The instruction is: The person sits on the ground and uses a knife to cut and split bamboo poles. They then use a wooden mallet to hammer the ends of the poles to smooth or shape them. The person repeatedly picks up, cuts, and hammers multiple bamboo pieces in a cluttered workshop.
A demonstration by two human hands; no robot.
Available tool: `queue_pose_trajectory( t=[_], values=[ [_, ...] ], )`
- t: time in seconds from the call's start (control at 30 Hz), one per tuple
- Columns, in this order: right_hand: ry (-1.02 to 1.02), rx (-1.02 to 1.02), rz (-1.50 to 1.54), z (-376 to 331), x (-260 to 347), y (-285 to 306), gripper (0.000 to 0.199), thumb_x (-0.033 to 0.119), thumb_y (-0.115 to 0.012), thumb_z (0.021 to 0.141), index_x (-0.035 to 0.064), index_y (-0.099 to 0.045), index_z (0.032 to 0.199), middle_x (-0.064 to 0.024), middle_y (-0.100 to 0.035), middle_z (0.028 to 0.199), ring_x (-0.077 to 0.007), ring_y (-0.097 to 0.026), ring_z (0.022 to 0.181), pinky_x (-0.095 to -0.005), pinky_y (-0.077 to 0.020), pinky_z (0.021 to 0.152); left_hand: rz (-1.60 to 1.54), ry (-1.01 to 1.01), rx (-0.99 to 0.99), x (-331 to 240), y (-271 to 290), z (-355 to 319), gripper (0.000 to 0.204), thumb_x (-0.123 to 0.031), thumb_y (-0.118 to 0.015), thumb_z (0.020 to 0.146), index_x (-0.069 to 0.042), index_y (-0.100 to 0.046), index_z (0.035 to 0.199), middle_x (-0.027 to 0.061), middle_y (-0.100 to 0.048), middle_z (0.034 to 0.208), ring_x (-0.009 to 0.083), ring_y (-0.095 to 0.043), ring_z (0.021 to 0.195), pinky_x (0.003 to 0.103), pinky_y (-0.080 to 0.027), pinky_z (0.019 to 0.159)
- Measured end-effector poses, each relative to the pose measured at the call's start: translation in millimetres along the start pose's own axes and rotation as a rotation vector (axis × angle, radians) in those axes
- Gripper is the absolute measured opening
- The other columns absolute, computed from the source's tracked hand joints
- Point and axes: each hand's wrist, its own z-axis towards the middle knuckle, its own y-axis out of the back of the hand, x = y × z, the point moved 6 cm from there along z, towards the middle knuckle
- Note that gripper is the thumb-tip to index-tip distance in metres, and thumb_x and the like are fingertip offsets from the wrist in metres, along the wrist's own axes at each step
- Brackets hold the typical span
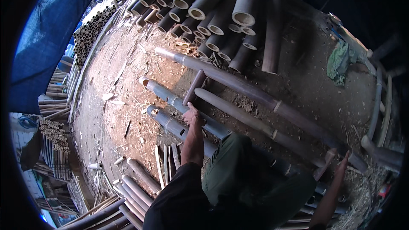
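A dark bamboo frame lies below me, with a long pole (247,85), a shorter pole (236,113) beside it and a short crosspiece (194,87) at the left. My left hand (192,115) is closed at the near end of that crosspiece. To the right, my right hand (342,164) is by the end of the long pole, beside a second short crosspiece (324,165); its grip is partly hidden. Two bamboo tubes with cut holes, one farther (164,92) and one nearer (170,124), run under my left forearm toward my legs.
Thick bamboo poles (213,4) are stacked at the far side, cut ends facing me. More cut bamboo (136,194) lies at the lower left. Bundled tubes (91,32) stand beyond a blue tarp (55,30). Green cloth (338,64) lies at the right on the chip-strewn dirt floor (110,123).
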Motion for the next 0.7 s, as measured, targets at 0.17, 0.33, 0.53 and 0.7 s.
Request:
queue_pose_trajectory(
  t=[0.17,0.33,0.53,0.7],
  values=[
    [0.003,-0.124,-0.127,5,23,-95,0.114,0.08,-0.052,0.076,0.0028,-0.016,0.151,-0.0196,-0.026,0.155,-0.0348,-0.03,0.142,-0.0499,-0.0272,0.115,0.081,0.023,-0.172,-12,16,-18,0.091,-0.073,-0.054,0.082,0.007,-0.048,0.124,0.027,-0.052,0.129,0.0398,-0.05,0.123,0.048,-0.041,0.103],
    [-0.12,-0.577,-0.256,5,13,-71,0.129,0.083,-0.056,0.068,-0.0173,-0.02,0.141,-0.0324,-0.032,0.148,-0.0393,-0.034,0.14,-0.0473,-0.0333,0.113,0.096,0.016,-0.146,-11,7,-17,0.088,-0.072,-0.053,0.084,0.008,-0.049,0.122,0.0297,-0.052,0.128,0.041,-0.051,0.122,0.048,-0.041,0.102],
    [-0.085,-0.505,-0.233,32,1,-86,0.12,0.081,-0.052,0.074,-0.0127,-0.021,0.142,-0.0229,-0.031,0.149,-0.0321,-0.031,0.141,-0.0505,-0.0263,0.116,0.128,0.007,-0.146,-20,6,-11,0.089,-0.072,-0.053,0.084,0.009,-0.048,0.121,0.0297,-0.055,0.124,0.0419,-0.054,0.117,0.048,-0.043,0.099],
    [0.006,-0.28,-0.179,30,0,-101,0.105,0.073,-0.051,0.082,0.0013,-0.018,0.15,-0.0082,-0.019,0.159,-0.0211,-0.024,0.145,-0.0535,-0.0174,0.119,0.089,0.01,-0.113,-24,0,-9,0.093,-0.074,-0.053,0.082,0.009,-0.045,0.123,0.0297,-0.052,0.126,0.0425,-0.05,0.121,0.049,-0.038,0.103]
  ],
)
